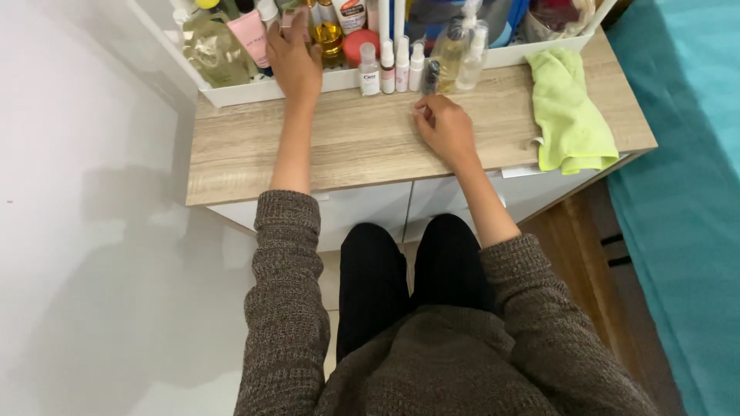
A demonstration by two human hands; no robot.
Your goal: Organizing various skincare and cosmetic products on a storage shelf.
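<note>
Left hand [294,58]: arm stretched straight forward across the wooden desktop [370,142], sleeve pushed up the forearm, palm down. The fingers reach over the front rim of the white organiser tray [254,92] at the desktop's far edge and lie among the bottles there, beside a pink tube [251,35] and an amber bottle [328,35]. Whether the fingers grasp anything I cannot tell, as the back of the hand hides them.

Right hand [445,127]: forearm angled in from the near right, hand resting on the desktop near its middle, fingers curled loosely under into a soft fist, thumb tucked against the forefinger. It appears to hold nothing, though something small could be hidden inside.

Three small white spray bottles [389,68]: upright in a row at the far edge, just in front of the tray, just beyond the right hand.

Two clear pump bottles [461,54]: upright, just right of the row.

Yellow-green cloth [569,112]: crumpled at the desktop's right end, its lower part reaching the near edge.
</note>
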